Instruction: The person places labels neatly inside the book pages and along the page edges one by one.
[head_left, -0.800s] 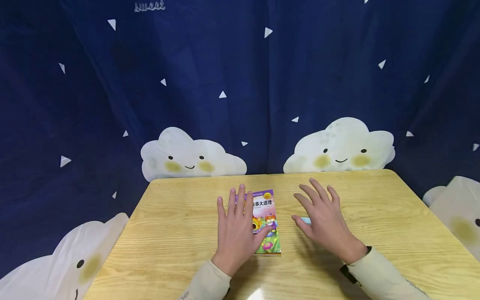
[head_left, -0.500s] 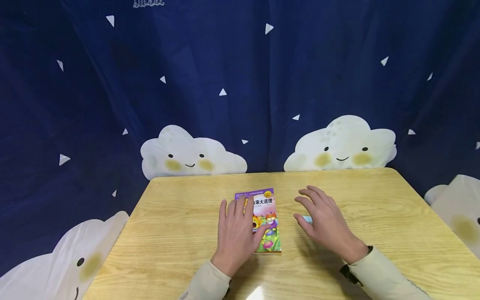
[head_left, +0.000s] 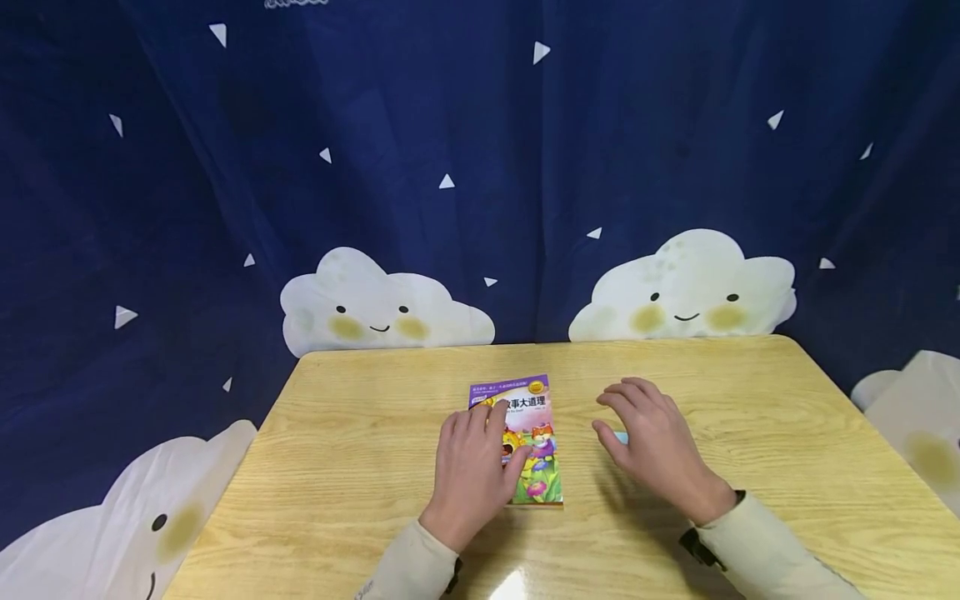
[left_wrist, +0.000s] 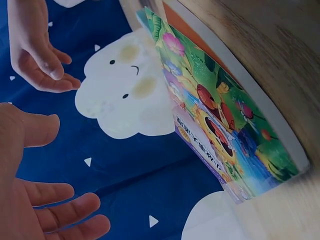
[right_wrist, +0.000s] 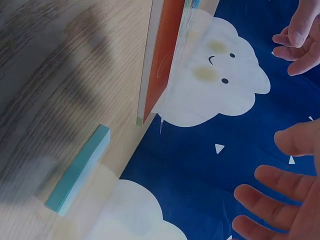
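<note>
A picture book (head_left: 538, 450) with a purple-topped, brightly coloured cover lies on the wooden table. My left hand (head_left: 471, 471) hovers over its left half, fingers softly bent and holding nothing; it hides part of the cover. The left wrist view shows a gap between this hand (left_wrist: 50, 210) and the book (left_wrist: 215, 115). To the right, my right hand (head_left: 660, 446) is held over the table with loosely bent fingers and nothing in its grasp. Mostly hidden beneath it is a small teal block (head_left: 621, 437), whose long, narrow shape shows in the right wrist view (right_wrist: 80, 170).
The light wooden table (head_left: 337, 467) has rounded far corners. Behind it hangs a dark blue curtain (head_left: 420, 108) with smiling white clouds (head_left: 382, 308) and small white triangles. Both sleeves are pale, with a dark band (head_left: 701, 548) at the right wrist.
Both hands' fingers have gone from spread and straighter to more bent and closer together. The left fingertips have drawn back, baring more of the book's top. The book has stayed put.
</note>
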